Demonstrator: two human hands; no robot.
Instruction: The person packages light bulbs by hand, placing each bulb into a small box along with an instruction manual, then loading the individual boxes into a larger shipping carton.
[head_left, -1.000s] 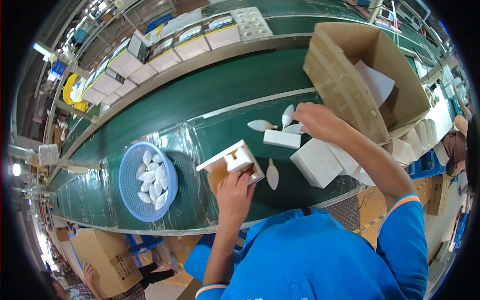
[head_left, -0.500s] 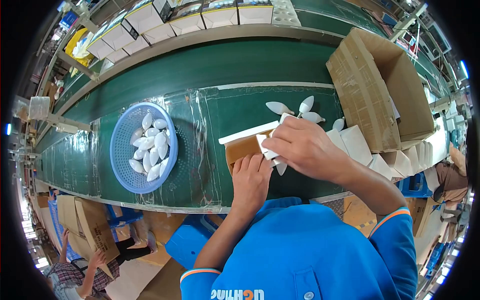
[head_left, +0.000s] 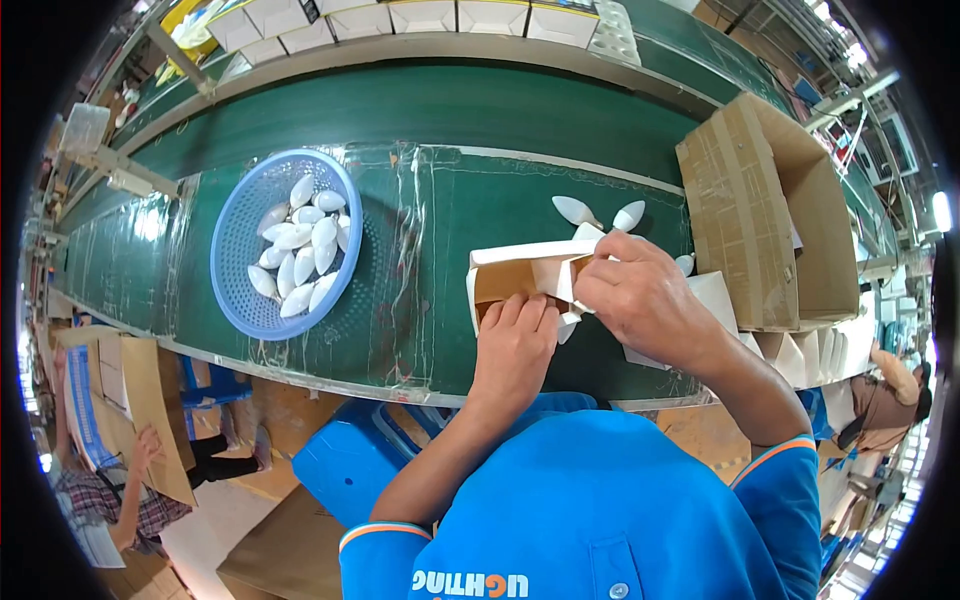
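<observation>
Our left hand [head_left: 515, 350] has fingers inside a white box [head_left: 508, 278] that our right hand [head_left: 645, 300] pinches; bulbs [head_left: 574, 210] lie beyond the right fingers, a blue basket [head_left: 230, 255] well left of the left ones.

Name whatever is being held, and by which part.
A box, held at its near edge by the left hand; the right hand is at its right end, its exact grip hidden.

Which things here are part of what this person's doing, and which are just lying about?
Likely the job:
open white box, at left hand and right hand
loose bulbs beyond it
perhaps blue basket, holding more

Apparently just nearby:
row of boxes at the back
pale tray beside them
</observation>
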